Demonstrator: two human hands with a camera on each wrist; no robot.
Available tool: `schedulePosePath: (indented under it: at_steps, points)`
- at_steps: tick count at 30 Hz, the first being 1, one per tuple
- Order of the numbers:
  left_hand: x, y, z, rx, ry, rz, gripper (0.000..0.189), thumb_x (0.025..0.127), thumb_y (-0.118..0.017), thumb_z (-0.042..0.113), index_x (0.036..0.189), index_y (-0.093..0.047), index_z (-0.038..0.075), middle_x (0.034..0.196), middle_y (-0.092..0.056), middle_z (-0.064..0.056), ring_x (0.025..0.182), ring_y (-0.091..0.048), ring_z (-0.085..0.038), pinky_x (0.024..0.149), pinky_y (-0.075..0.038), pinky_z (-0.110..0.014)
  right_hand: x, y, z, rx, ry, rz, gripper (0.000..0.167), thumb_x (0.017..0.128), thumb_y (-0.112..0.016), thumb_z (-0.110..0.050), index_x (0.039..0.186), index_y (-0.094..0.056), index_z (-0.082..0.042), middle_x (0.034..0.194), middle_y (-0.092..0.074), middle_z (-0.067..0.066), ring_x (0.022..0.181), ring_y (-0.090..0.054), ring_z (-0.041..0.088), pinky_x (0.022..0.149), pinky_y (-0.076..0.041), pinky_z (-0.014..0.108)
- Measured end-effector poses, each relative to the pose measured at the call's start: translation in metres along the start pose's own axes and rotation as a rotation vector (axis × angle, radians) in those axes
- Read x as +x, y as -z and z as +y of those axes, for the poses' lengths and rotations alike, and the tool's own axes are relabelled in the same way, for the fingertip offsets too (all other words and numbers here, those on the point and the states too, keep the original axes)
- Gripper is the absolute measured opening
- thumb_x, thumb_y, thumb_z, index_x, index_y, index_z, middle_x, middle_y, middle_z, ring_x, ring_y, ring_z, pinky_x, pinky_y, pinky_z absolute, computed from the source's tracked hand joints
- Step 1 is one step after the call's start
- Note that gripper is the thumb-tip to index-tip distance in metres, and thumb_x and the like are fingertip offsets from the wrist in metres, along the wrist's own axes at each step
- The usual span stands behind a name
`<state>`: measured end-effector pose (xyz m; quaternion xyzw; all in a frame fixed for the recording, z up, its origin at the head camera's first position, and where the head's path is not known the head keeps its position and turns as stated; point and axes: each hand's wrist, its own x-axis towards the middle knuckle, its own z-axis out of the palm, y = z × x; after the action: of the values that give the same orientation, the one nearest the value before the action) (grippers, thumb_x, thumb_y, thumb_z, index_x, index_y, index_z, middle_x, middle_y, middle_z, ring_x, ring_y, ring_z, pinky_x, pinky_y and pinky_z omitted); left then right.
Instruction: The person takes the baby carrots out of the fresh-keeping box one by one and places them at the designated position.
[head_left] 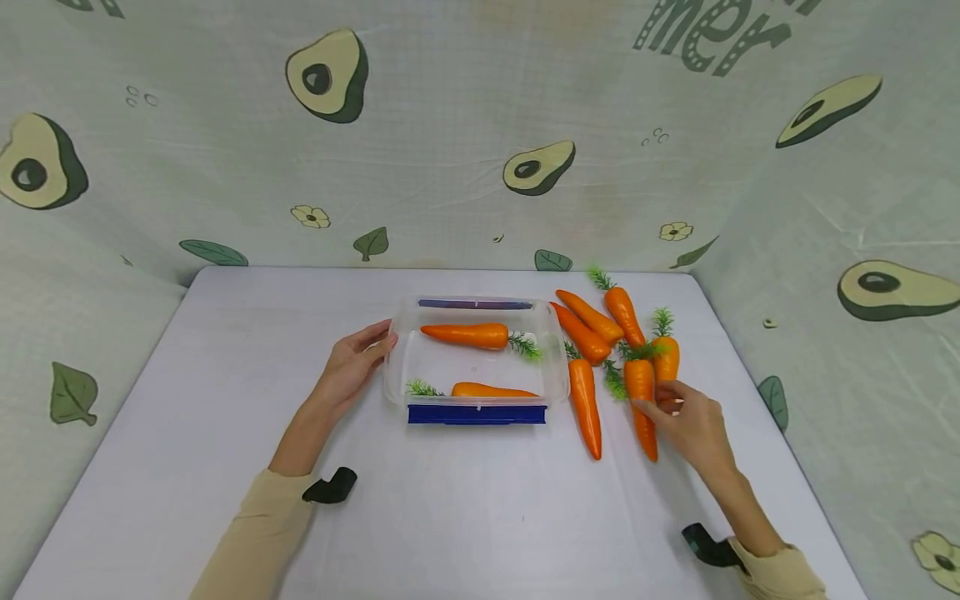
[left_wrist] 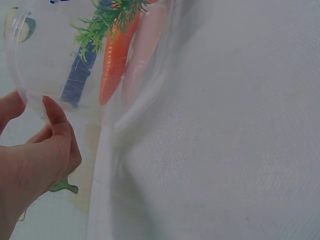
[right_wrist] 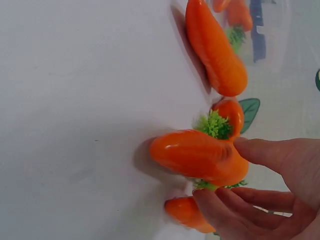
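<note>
A clear plastic food container [head_left: 480, 367] with blue side clips stands mid-table. Inside it lie an orange carrot [head_left: 468, 335] at the back and another carrot [head_left: 491, 390] along the front wall, both with green tops. At the container's left end, my left hand [head_left: 352, 367] pinches the rim between thumb and fingers. My right hand [head_left: 690, 421] has its thumb and bent fingers about the nearest carrot [head_left: 641, 392] of the pile on the right, which lies with its tip toward me. In the right wrist view, the thumb touches that carrot [right_wrist: 192, 155]; finger contact is partly hidden.
Several more carrots lie right of the container, among them one close by its corner [head_left: 585, 408] and one at the back [head_left: 624, 315]. White cloth covers the table [head_left: 450, 517]. A curtain with avocado prints [head_left: 450, 217] hangs behind and at both sides.
</note>
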<state>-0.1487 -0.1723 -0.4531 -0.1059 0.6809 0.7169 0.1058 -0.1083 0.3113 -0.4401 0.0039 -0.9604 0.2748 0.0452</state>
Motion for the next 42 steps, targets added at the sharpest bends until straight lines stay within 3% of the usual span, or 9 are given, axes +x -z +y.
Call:
schedulePosePath:
  at_steps: [7, 9, 14, 16, 21, 23, 28, 36, 42]
  points:
    - [0.0, 0.0, 0.001, 0.009, 0.002, 0.002, 0.06, 0.105, -0.062, 0.024, 0.158, -0.04, 0.007, 0.16, -0.039, -0.01, 0.135, -0.046, -0.016, 0.114, -0.039, -0.028, 0.007, 0.009, -0.01, 0.019, 0.098, 0.072, 0.041, 0.09, -0.081, -0.014, 0.116, -0.066, 0.014, 0.099, -0.072, 0.026, 0.089, -0.069, 0.042, 0.059, -0.055, 0.019]
    - [0.0, 0.0, 0.0, 0.009, 0.001, 0.002, 0.06, 0.105, -0.062, 0.023, 0.158, -0.04, 0.007, 0.16, -0.039, -0.011, 0.135, -0.046, -0.016, 0.115, -0.039, -0.029, 0.01, 0.011, -0.015, 0.031, 0.126, 0.077, 0.036, 0.091, -0.08, -0.012, 0.115, -0.067, 0.012, 0.098, -0.072, 0.025, 0.089, -0.069, 0.041, 0.061, -0.058, 0.024]
    - [0.0, 0.0, 0.0, 0.004, -0.001, 0.006, 0.06, 0.105, -0.063, 0.023, 0.158, -0.041, 0.007, 0.16, -0.039, -0.01, 0.135, -0.046, -0.014, 0.115, -0.039, -0.029, 0.021, 0.015, -0.031, 0.063, 0.183, 0.073, 0.028, 0.093, -0.077, -0.009, 0.113, -0.069, 0.009, 0.097, -0.072, 0.022, 0.089, -0.07, 0.037, 0.076, -0.061, 0.049]
    - [0.001, 0.0, 0.0, 0.003, -0.002, 0.006, 0.06, 0.105, -0.063, 0.024, 0.157, -0.041, 0.007, 0.16, -0.04, -0.011, 0.134, -0.046, -0.014, 0.115, -0.038, -0.03, 0.025, 0.016, -0.038, 0.079, 0.203, 0.069, 0.027, 0.093, -0.077, -0.01, 0.112, -0.07, 0.008, 0.098, -0.072, 0.021, 0.089, -0.07, 0.037, 0.079, -0.06, 0.048]
    - [0.001, 0.001, -0.001, 0.001, -0.002, 0.007, 0.06, 0.105, -0.063, 0.024, 0.157, -0.041, 0.007, 0.159, -0.04, -0.011, 0.135, -0.046, -0.015, 0.116, -0.038, -0.031, 0.037, 0.015, -0.053, 0.09, 0.252, 0.049, 0.027, 0.095, -0.076, -0.014, 0.111, -0.07, 0.006, 0.098, -0.073, 0.019, 0.088, -0.071, 0.034, 0.077, -0.061, 0.029]
    - [0.001, 0.001, -0.001, -0.003, -0.005, 0.005, 0.06, 0.105, -0.063, 0.024, 0.157, -0.041, 0.006, 0.159, -0.04, -0.012, 0.135, -0.045, -0.016, 0.116, -0.037, -0.031, 0.04, 0.014, -0.06, 0.099, 0.262, 0.034, 0.027, 0.095, -0.076, -0.014, 0.112, -0.07, 0.006, 0.099, -0.073, 0.019, 0.088, -0.071, 0.035, 0.079, -0.061, 0.032]
    - [0.0, 0.001, -0.001, -0.014, -0.008, -0.001, 0.06, 0.105, -0.063, 0.023, 0.158, -0.04, 0.004, 0.16, -0.039, -0.012, 0.135, -0.045, -0.016, 0.116, -0.038, -0.03, 0.047, 0.011, -0.077, 0.137, 0.276, -0.005, 0.027, 0.095, -0.075, -0.009, 0.116, -0.069, 0.008, 0.103, -0.072, 0.021, 0.094, -0.069, 0.037, 0.087, -0.058, 0.054]
    - [0.002, 0.002, -0.003, -0.027, -0.016, 0.003, 0.059, 0.105, -0.062, 0.022, 0.157, -0.041, 0.004, 0.159, -0.04, -0.013, 0.129, -0.047, -0.013, 0.109, -0.043, -0.023, 0.058, 0.0, -0.105, 0.126, 0.315, -0.072, 0.033, 0.094, -0.076, -0.011, 0.122, -0.068, 0.006, 0.115, -0.071, 0.023, 0.103, -0.067, 0.04, 0.089, -0.057, 0.056]
    - [0.001, 0.001, -0.002, -0.047, -0.018, 0.005, 0.057, 0.105, -0.062, 0.02, 0.156, -0.043, 0.004, 0.157, -0.042, -0.012, 0.126, -0.049, -0.012, 0.111, -0.043, -0.027, 0.065, -0.012, -0.12, 0.19, 0.408, -0.11, 0.031, 0.094, -0.077, -0.01, 0.119, -0.07, 0.005, 0.118, -0.07, 0.023, 0.108, -0.065, 0.04, 0.096, -0.054, 0.056]
